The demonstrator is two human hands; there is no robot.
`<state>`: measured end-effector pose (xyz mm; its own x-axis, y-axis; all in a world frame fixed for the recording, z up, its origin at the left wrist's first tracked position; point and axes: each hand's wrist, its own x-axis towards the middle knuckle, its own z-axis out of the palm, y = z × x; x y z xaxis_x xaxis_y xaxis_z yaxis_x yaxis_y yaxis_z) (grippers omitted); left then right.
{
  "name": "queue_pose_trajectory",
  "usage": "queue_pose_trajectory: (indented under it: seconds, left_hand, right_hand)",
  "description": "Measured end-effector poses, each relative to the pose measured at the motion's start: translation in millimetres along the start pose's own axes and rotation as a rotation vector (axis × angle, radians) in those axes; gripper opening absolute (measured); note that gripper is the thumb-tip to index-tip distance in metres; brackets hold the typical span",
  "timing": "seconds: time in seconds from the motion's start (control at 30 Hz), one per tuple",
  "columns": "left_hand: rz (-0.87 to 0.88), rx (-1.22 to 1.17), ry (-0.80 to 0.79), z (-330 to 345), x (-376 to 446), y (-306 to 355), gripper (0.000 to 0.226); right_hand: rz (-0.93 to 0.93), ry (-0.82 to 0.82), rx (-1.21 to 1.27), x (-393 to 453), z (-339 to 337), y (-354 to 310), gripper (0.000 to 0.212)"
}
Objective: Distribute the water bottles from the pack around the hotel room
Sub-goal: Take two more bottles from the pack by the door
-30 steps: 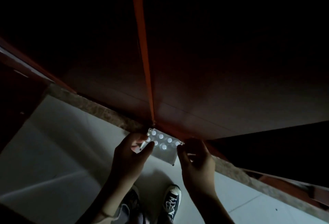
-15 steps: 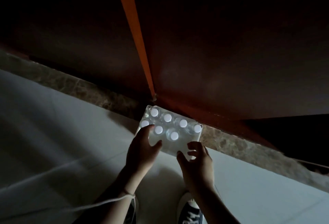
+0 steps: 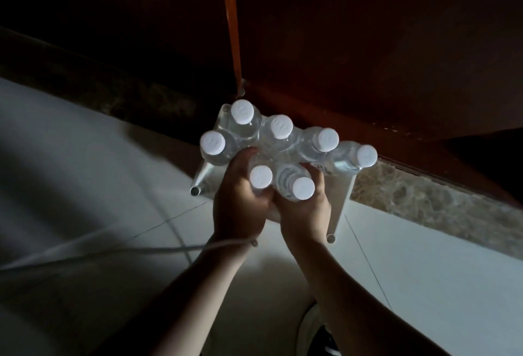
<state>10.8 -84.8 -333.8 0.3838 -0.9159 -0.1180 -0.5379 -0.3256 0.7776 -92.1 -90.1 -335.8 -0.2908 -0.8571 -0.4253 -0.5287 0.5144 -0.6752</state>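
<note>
A shrink-wrapped pack of water bottles (image 3: 283, 140) with white caps stands on the pale floor against a dark wooden door. Several clear bottles stand upright in it. My left hand (image 3: 240, 202) grips the nearest left bottle (image 3: 261, 176) below its cap. My right hand (image 3: 305, 208) grips the bottle beside it (image 3: 303, 188), which tilts toward me. The loose plastic wrap (image 3: 342, 200) hangs open around the near side of the pack.
A dark red wooden door (image 3: 368, 44) with an orange edge strip (image 3: 230, 16) stands right behind the pack. A brown marble threshold (image 3: 424, 200) runs along its foot. A white cable (image 3: 113, 251) crosses the floor tiles at the left. My shoe (image 3: 319, 333) shows at the bottom.
The view has dropped much closer to the pack. Both hands moved from the pack's near edge onto the two nearest bottles and closed round them.
</note>
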Motion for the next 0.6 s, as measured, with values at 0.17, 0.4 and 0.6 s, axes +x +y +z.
queue_pose_trajectory:
  seconds: [0.17, 0.4, 0.6]
  left_hand:
    - [-0.017, 0.132, -0.037, -9, 3, -1, 0.056]
    - [0.002, 0.012, -0.103, -103, -21, 98, 0.063]
    - [-0.005, -0.331, -0.165, -235, -17, 258, 0.048]
  right_hand:
    - [-0.045, 0.011, -0.058, -1, -7, -4, 0.058]
    - [-0.074, -0.115, 0.074, -49, -102, -79, 0.054]
    - [-0.211, -0.277, 0.335, -114, -227, -233, 0.046]
